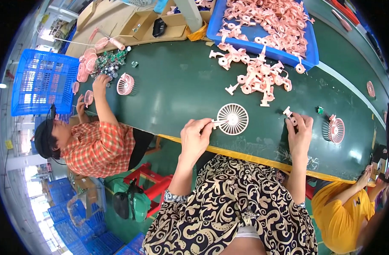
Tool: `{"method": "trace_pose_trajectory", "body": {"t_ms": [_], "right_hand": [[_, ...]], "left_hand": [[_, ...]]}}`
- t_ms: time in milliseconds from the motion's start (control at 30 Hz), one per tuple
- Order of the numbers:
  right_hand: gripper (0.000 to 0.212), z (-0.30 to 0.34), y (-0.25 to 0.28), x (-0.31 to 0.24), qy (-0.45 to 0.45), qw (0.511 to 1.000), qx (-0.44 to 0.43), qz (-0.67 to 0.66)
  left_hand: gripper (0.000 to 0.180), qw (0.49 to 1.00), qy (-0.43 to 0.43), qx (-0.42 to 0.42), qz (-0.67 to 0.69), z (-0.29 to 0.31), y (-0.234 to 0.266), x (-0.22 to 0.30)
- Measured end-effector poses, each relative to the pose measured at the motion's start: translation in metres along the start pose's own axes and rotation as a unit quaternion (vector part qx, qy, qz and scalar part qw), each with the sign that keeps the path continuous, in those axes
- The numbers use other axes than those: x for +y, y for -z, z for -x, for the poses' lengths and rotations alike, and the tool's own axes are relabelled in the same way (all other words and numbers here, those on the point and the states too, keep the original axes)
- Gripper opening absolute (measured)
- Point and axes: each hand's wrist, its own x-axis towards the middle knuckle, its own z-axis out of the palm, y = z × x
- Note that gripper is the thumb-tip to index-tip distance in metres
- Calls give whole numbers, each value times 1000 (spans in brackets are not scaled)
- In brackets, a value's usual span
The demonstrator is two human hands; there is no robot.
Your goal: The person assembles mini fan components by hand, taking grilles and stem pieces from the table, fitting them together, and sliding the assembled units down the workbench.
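My left hand (195, 138) pinches the short stem of a round, pale pink fan grille (232, 119), whose ribbed face is turned up over the green table (173, 89). In my right hand (300, 134), the fingertips are closed on a small pink plastic bracket (287, 112) with a round end. Just right of that hand sits another pink grille (337, 130), and a tiny green circuit board (320, 110) lies behind it. A loose heap of pink brackets (262, 74) is spread beyond both hands.
A blue tray (262, 48) full of pink brackets stands at the back. At the left, a co-worker in a checked shirt (96, 146) reaches toward green circuit boards (111, 61) near a blue basket (43, 80). Another person in yellow (343, 216) works at the right. Yellow tape (245, 156) lines the near edge.
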Motion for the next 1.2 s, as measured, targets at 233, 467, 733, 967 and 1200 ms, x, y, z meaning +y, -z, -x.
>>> {"method": "trace_pose_trajectory", "body": {"t_ms": [233, 467, 733, 967, 1200], "right_hand": [[31, -7, 19, -8, -40, 995, -93, 3], [28, -2, -3, -76, 139, 973, -121, -140], [20, 5, -41, -101, 238, 958, -152, -58], [19, 0, -43, -100, 250, 949, -178, -77], [16, 1, -48, -103, 247, 948, -197, -21]], "left_hand": [[15, 999, 22, -21, 41, 6, -4, 4], [18, 997, 26, -42, 53, 8, -11, 5], [18, 995, 37, -50, 79, 5, -20, 8], [12, 998, 5, -48, 42, 2, -19, 9], [13, 998, 4, -61, 17, -3, -20, 17]]}}
